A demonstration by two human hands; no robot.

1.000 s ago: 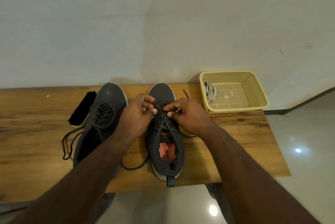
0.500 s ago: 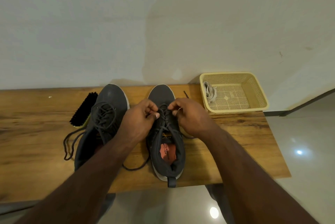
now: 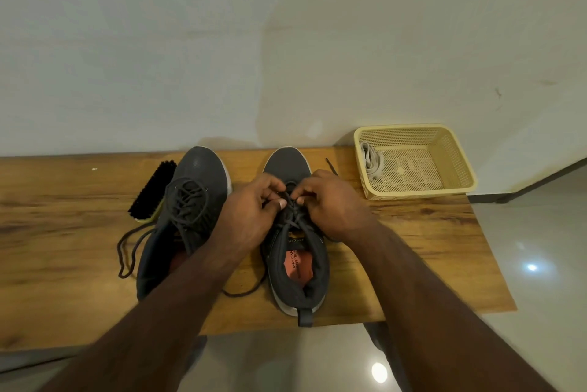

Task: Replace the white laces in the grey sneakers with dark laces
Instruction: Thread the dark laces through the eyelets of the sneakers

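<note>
— On the bench (image 3: 413, 233), what is there?
— Two grey sneakers, toes toward the wall. The left sneaker (image 3: 190, 201) is threaded with a dark lace (image 3: 187, 201) whose loose ends trail off its left side onto the wood. The right sneaker (image 3: 295, 248) stands just beside it, and both hands are over its upper eyelets.
— How do the hands lie?
— The left hand (image 3: 251, 210) has its fingers (image 3: 273, 183) curled, thumb tip pressed against the right sneaker's dark lace (image 3: 293, 217). The right hand (image 3: 330, 201) meets it from the other side, fingers bent and pinching the same lace. One end of that lace runs out under the left forearm onto the wood; another tip shows past the right hand's knuckles.
— And the white laces?
— A bundle of white laces (image 3: 371, 160) lies in the left end of the cream basket (image 3: 457, 166), at the bench's far right corner.
— Anything else?
— A black-bristled brush (image 3: 152, 190) lies touching the left sneaker's outer side.
</note>
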